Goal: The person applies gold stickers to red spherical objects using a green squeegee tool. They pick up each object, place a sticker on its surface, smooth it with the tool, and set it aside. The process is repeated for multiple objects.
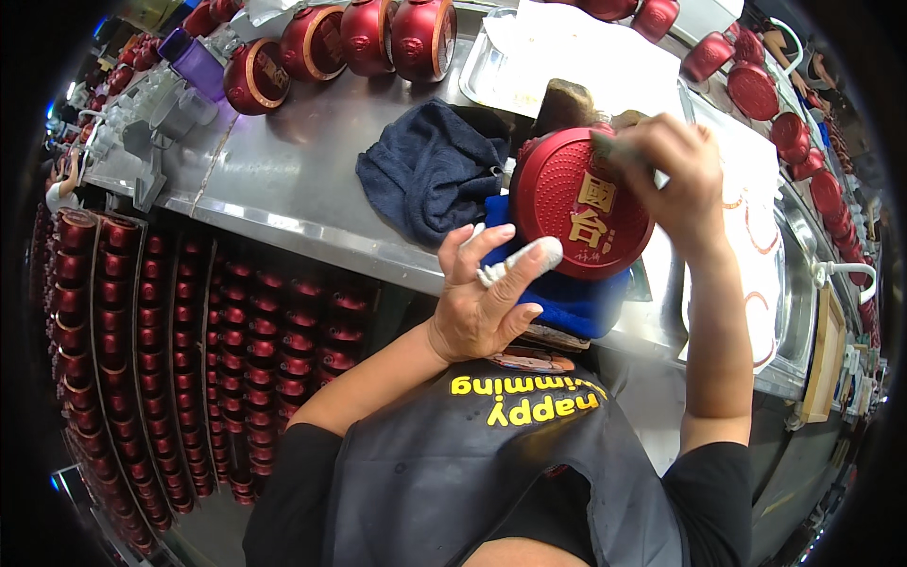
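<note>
A red round bottle with a dotted face and raised gold characters lies on a blue cloth in front of me. My right hand, a little blurred, pinches a small grey-green pad against the bottle's upper right face. At the lower left of the bottle is my left hand, fingers spread, with white wraps on some fingertips. It grips nothing; whether a wrapped fingertip touches the rim I cannot tell. Left of the bottle lies a crumpled dark blue towel. A brownish lump sits just behind the bottle.
Several red round bottles stand along the metal table's far edge, beside a purple container. A metal tray and white sheet lie behind. Racks of red bottles fill the lower left. More bottles line the right.
</note>
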### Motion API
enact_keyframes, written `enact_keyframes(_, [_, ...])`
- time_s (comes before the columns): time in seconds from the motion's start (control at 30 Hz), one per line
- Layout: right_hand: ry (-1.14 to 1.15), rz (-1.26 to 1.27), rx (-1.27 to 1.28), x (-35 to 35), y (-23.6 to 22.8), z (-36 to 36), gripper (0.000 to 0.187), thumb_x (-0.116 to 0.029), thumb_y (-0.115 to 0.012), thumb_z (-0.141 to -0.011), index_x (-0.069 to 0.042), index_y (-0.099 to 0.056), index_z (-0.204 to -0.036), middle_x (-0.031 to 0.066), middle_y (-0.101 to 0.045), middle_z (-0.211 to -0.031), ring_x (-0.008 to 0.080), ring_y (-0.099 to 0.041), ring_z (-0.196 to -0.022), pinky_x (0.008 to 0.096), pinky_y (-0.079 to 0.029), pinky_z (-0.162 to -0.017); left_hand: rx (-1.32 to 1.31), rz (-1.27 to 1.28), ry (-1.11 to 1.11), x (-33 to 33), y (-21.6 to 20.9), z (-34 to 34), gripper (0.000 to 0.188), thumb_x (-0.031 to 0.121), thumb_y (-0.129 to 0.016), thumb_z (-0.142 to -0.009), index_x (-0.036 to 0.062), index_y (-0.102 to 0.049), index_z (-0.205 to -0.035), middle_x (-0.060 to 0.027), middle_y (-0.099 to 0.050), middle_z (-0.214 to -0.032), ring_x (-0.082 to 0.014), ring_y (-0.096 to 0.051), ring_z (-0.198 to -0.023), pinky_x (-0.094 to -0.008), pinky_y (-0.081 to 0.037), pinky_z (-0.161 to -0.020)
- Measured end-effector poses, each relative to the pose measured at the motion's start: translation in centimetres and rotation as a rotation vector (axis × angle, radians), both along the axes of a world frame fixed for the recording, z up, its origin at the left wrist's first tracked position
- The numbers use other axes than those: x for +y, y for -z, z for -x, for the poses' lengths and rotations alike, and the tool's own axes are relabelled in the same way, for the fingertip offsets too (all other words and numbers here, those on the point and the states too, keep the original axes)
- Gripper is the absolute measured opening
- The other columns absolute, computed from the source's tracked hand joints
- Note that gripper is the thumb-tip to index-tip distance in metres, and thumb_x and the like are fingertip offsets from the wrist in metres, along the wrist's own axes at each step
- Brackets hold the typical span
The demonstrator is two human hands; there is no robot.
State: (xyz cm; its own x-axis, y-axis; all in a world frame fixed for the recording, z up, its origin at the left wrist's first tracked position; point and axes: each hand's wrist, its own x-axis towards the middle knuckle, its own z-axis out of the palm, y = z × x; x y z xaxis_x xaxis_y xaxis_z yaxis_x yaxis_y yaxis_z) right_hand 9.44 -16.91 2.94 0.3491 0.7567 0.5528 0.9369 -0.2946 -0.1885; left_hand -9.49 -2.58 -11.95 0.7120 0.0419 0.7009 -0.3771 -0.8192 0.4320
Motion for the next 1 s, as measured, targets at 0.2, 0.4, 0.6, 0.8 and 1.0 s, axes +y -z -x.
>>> enact_keyframes(0.2, [-0.239,0.152,0.182,-7.2,4.6,3.6,0.022,-0.007,-0.083,-0.068,-0.012,-0.069,-0.085,0.0,-0.063,-0.085,0.0179,-0.061,-0.078,0.0407,-0.042,-0.076,-0.071,-0.013,0.008,1.8,-1.4,-1.9,0.064,0.052,-0.047,-0.106,0.0028,-0.056,-0.146,-0.0107,-0.066,-0.137,-0.0325,-0.046,-0.132,-0.0527,-0.027,-0.112])
enact_keyframes(0.4, [0.042,-0.219,0.489,-10.0,5.7,4.2,0.016,-0.002,-0.082,-0.081,0.001,-0.07,-0.093,0.0088,-0.066,-0.084,0.0186,-0.062,-0.073,0.0295,-0.048,-0.064,0.062,-0.339,0.139,2.8,-4.1,-4.3,0.05,0.053,-0.051,-0.102,0.0245,-0.066,-0.141,0.0053,-0.069,-0.131,-0.0211,-0.045,-0.133,-0.0501,-0.018,-0.118])
enact_keyframes(0.6, [0.012,-0.287,0.567,-8.6,5.1,4.5,0.014,-0.004,-0.08,-0.085,0.002,-0.07,-0.094,0.0065,-0.063,-0.08,0.0166,-0.06,-0.07,0.0292,-0.045,-0.063,-0.005,-0.49,0.321,4.0,-7.1,-8.9,0.05,0.057,-0.05,-0.101,0.0285,-0.067,-0.139,0.0034,-0.073,-0.114,-0.0203,-0.048,-0.13,-0.0518,-0.016,-0.12])
enact_keyframes(0.8, [-0.14,-0.045,-0.154,-5.3,5.2,4.3,0.021,-0.013,-0.074,-0.074,-0.01,-0.066,-0.093,0.004,-0.064,-0.092,0.0216,-0.062,-0.083,0.037,-0.048,-0.076,0.051,-0.484,0.226,5.9,-7.8,-11.4,0.052,0.052,-0.043,-0.107,0.0197,-0.063,-0.143,-0.001,-0.077,-0.104,-0.021,-0.048,-0.134,-0.0499,-0.019,-0.118])
enact_keyframes(1.0, [0.132,-0.093,0.584,-15.1,6.6,2.7,0.039,0.012,-0.064,-0.087,0.0,-0.066,-0.124,0.0157,-0.067,-0.121,0.0239,-0.07,-0.104,0.0336,-0.058,-0.085,0.08,-0.33,0.181,4.7,-5.5,-5.7,0.055,0.054,-0.043,-0.106,0.0136,-0.076,-0.124,-0.0037,-0.073,-0.121,-0.025,-0.054,-0.123,-0.0505,-0.026,-0.117])
